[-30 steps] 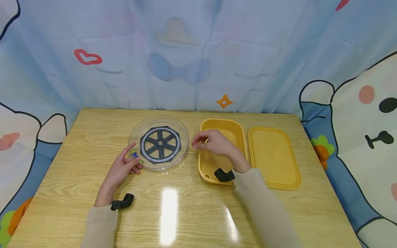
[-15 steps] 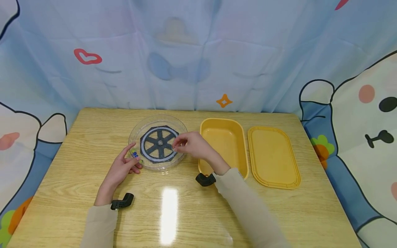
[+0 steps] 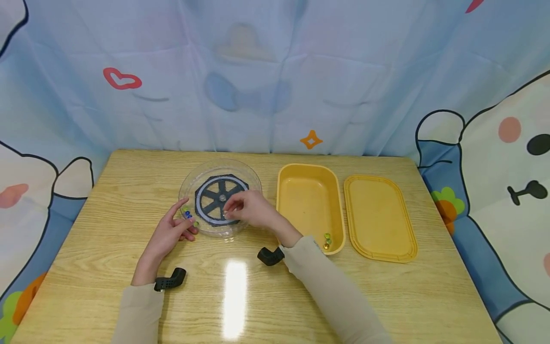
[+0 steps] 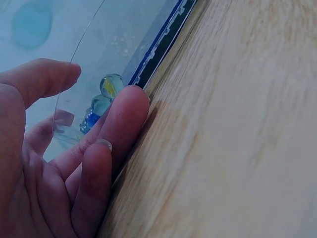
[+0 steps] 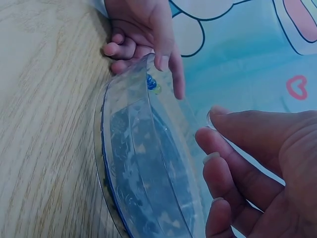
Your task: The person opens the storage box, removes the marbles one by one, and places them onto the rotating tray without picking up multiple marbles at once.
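Observation:
A round clear plastic dish [image 3: 253,181] with a dark wheel-like pattern in its middle stands on the table. My left hand [image 3: 172,227] grips its near left rim, fingertips on both sides of the wall in the left wrist view. Inside that rim gather several glass marbles [image 4: 111,85], some blue, some yellow-green. Above the dish's right half, my right hand [image 3: 253,209] pinches a small clear marble [image 5: 208,119] between thumb and index finger, mostly hidden by them. Its other fingers are loosely bent.
Right of the dish stands a yellow box [image 3: 301,210], several green and amber marbles [image 3: 327,240] in its near right corner. A flat yellow lid [image 3: 380,217] lies beside it. A patterned blue curtain [image 3: 275,95] hangs behind the table.
My right hand has moved left from the yellow box to over the dish, carrying the marble. Marbles in the box's near corner have come into sight. My left hand stays put.

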`<control>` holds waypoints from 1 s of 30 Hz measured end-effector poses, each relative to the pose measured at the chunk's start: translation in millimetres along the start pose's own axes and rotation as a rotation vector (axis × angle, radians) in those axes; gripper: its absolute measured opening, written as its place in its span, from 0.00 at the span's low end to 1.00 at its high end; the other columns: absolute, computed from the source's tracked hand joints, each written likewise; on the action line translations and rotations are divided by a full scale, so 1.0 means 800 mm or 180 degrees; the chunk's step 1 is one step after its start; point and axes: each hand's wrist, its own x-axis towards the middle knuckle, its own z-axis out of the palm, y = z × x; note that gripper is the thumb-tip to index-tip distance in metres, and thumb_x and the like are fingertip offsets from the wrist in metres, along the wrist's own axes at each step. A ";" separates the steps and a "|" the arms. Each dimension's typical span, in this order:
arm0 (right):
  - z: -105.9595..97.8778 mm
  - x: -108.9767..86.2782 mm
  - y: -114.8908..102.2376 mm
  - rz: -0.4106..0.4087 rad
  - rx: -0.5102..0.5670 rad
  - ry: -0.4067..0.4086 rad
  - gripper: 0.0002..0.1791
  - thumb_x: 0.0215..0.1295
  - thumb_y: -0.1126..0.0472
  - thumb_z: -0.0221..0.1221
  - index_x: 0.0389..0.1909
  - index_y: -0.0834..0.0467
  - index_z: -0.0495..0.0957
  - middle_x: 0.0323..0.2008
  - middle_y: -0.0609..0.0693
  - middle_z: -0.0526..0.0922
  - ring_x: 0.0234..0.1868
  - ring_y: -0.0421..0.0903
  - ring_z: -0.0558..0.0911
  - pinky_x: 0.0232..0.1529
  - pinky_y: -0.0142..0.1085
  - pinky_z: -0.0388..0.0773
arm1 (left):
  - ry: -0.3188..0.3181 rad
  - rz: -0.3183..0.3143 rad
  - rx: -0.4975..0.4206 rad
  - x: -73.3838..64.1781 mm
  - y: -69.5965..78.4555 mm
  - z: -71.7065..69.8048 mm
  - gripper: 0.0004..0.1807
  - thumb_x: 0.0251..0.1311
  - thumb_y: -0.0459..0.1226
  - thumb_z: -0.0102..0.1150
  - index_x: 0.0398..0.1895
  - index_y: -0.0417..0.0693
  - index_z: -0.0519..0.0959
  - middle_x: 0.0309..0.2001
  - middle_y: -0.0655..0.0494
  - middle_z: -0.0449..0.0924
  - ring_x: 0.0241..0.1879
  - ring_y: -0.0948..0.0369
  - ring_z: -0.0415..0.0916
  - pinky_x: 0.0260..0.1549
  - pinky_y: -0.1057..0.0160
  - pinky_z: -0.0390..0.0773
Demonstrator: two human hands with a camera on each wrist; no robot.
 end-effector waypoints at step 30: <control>-0.112 -0.055 0.028 0.0008 -0.0280 0.0173 0.04 0.63 0.64 0.68 0.38 0.55 0.89 0.38 0.44 0.87 0.36 0.45 0.79 0.37 0.39 0.76 | -0.0019 0.0041 -0.0031 -0.002 0.001 0.000 0.37 0.73 0.36 0.55 0.80 0.53 0.50 0.32 0.39 0.84 0.24 0.57 0.83 0.33 0.60 0.82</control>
